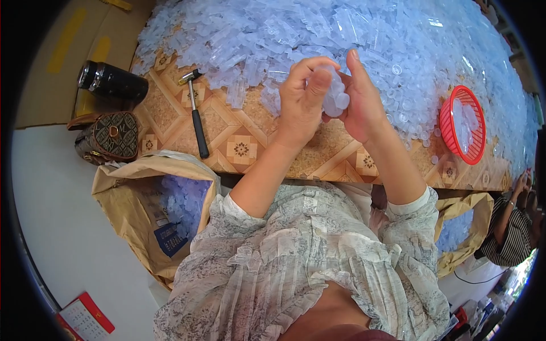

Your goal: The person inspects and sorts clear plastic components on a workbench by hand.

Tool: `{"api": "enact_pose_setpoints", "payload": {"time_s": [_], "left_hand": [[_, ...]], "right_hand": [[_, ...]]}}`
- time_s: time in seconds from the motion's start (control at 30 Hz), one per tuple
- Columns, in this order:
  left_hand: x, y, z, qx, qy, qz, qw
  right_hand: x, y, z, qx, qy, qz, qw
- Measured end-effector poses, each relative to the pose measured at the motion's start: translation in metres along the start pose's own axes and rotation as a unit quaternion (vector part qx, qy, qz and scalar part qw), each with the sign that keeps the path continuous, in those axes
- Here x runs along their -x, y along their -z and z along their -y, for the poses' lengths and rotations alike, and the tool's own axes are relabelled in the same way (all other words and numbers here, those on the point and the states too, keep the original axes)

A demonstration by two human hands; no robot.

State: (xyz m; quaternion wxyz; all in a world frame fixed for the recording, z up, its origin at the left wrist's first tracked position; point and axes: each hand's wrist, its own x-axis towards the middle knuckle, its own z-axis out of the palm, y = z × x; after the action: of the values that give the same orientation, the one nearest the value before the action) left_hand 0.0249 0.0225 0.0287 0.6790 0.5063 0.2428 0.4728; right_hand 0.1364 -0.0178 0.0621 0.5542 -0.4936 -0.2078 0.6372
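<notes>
Above the near part of the table, a small bunch of translucent round plastic caps or discs (335,98) is held between both my hands. My left hand (304,99) is closed around the bunch from the left, its thumb pressed on the pieces. From the other side my right hand (364,102) cups them, one digit pointing up and its other fingers partly hidden behind the bunch. Beyond my hands spreads a large heap of clear bluish plastic pieces (307,34), flat strips among them. Small round discs (405,116) lie scattered at the heap's near edge, right of my right hand.
A red plastic basket (443,128) with clear pieces stands at the right. On the left are a small hammer (197,122), a black flask (116,82) and a brown patterned pouch (114,136). Paper sacks (125,196) with plastic pieces stand below the table edge. Another person (506,227) sits far right.
</notes>
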Motion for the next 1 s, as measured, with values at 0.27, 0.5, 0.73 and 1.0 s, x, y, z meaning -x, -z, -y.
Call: {"api": "enact_pose_setpoints", "payload": {"time_s": [0.27, 0.5, 0.73, 1.0], "left_hand": [[0.006, -0.001, 0.006, -0.349, -0.308, -0.061, 0.883], [0.043, 0.034, -0.053, -0.511, -0.349, -0.116, 0.777], [0.115, 0.124, -0.145, -0.85, -0.122, -0.292, 0.421], [0.017, 0.064, -0.059, -0.665, -0.039, -0.15, 0.731]], "right_hand": [[-0.009, -0.007, -0.032, 0.001, 0.14, -0.054, 0.989], [0.007, -0.023, -0.031, 0.143, 0.061, 0.115, 0.981], [-0.013, -0.007, -0.008, 0.516, 0.326, -0.008, 0.792], [-0.076, 0.003, -0.01, 0.672, 0.474, -0.106, 0.559]]}}
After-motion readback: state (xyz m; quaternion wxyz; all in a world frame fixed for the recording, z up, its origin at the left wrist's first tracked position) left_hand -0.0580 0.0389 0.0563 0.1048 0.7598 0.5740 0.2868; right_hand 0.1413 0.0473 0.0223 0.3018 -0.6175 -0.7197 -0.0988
